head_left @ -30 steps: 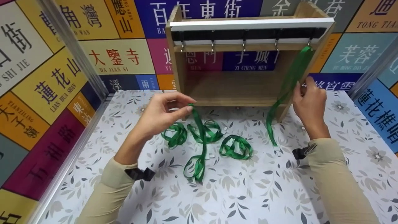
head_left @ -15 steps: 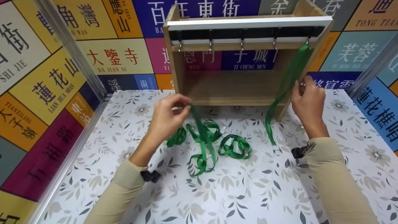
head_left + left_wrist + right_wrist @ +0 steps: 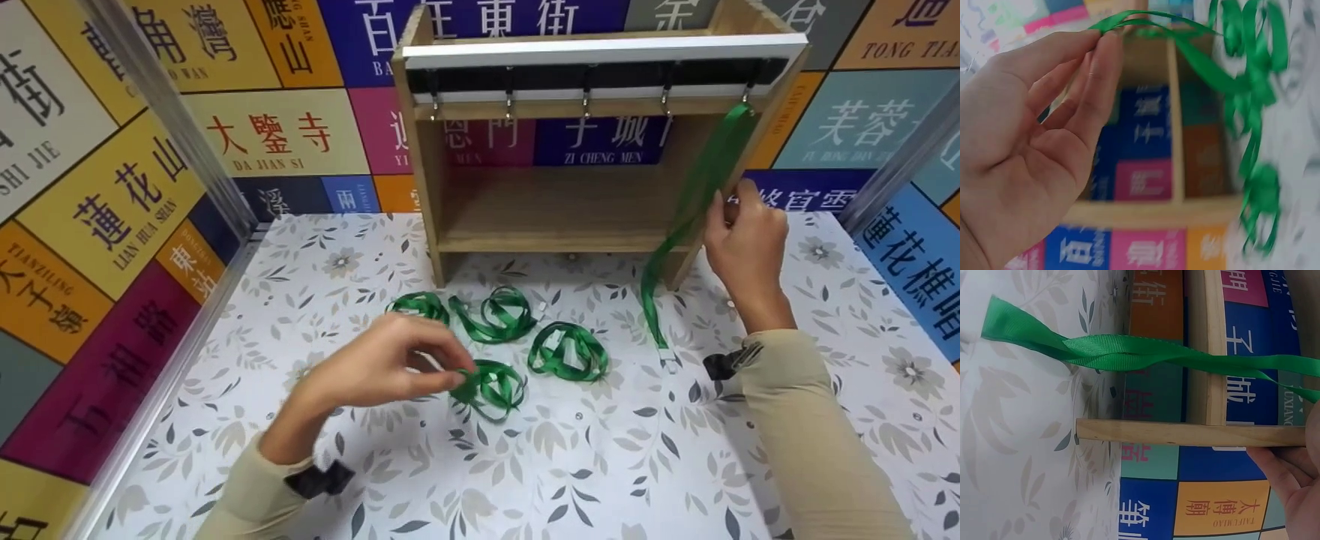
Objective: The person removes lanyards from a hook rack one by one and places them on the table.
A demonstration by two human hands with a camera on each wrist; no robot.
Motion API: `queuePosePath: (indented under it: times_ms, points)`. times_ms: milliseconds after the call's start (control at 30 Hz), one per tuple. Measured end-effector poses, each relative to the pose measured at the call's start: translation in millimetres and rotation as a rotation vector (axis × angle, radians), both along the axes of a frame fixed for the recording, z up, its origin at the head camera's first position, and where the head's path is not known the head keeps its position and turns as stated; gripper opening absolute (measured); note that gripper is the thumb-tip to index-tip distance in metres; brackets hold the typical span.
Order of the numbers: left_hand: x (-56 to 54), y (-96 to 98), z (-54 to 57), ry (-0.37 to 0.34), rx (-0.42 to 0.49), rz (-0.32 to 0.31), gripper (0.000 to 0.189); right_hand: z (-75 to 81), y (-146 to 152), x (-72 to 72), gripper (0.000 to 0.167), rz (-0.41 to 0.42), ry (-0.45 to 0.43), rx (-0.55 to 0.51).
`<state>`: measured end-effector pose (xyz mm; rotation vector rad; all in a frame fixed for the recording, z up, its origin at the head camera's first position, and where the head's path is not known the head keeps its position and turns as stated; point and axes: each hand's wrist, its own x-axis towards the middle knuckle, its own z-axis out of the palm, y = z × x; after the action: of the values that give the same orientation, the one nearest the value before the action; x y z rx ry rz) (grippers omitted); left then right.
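Note:
My left hand (image 3: 390,360) pinches one end of a green ribbon lanyard (image 3: 499,390) between thumb and fingertips, low over the table. In the left wrist view the held ribbon (image 3: 1207,64) arches away from the fingertips toward other green coils. My right hand (image 3: 750,247) grips the right side panel (image 3: 1185,433) of a wooden rack (image 3: 555,240), fingers on its outer side. From the rack's rightmost hook hangs a second green lanyard (image 3: 716,157), its white-tipped end down at the tabletop. The other hooks (image 3: 586,105) along the front bar are bare.
Three more green lanyards lie coiled on the flower-patterned table (image 3: 555,480): a left coil (image 3: 420,304) partly behind my left hand, a middle coil (image 3: 502,315) and a right coil (image 3: 568,352). Panels with large Chinese lettering (image 3: 274,135) stand behind and at both sides.
My left hand first moved slightly right, then came down and toward me with the lanyard end, which hung stretched before and is now low beside its coil. My right hand stays on the rack.

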<state>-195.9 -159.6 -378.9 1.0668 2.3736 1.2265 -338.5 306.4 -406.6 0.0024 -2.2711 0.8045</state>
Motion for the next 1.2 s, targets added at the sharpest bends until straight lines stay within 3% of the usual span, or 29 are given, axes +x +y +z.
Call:
queuePosePath:
  times_ms: [133,267,433,567,767,967,1100,1200]
  points:
    - [-15.6,33.0,-20.9,0.006,-0.013,-0.017,0.014,0.4,0.6,0.5,0.041,-0.004,-0.02,-0.014]
    - [-32.5,55.2,-43.0,0.081,-0.083,0.0,0.011,-0.3,-1.3,-0.9,0.041,-0.001,-0.013,-0.01]
    - [-41.3,63.0,-58.8,0.156,-0.188,0.021,0.011,-2.1,-3.0,-2.4,0.039,0.014,0.02,0.001]
    - [-41.6,62.1,-65.3,0.172,-0.209,0.026,0.011,-1.6,-2.1,-2.1,0.038,0.009,0.034,0.012]
    - [-34.7,57.4,-67.4,0.177,-0.265,0.022,0.02,-2.5,-0.7,-1.5,0.039,0.003,0.041,0.015]
    - [-22.3,54.2,-55.5,0.174,-0.277,0.0,0.029,-1.2,-1.2,0.3,0.041,-0.004,-0.006,0.0]
    - [-18.3,52.1,-48.3,0.22,-0.233,0.052,0.023,1.0,-0.7,1.0,0.042,-0.005,-0.042,-0.021]
    - [-22.1,48.2,-46.0,0.27,-0.174,0.142,0.02,0.5,-0.2,0.3,0.042,-0.006,-0.038,-0.017]
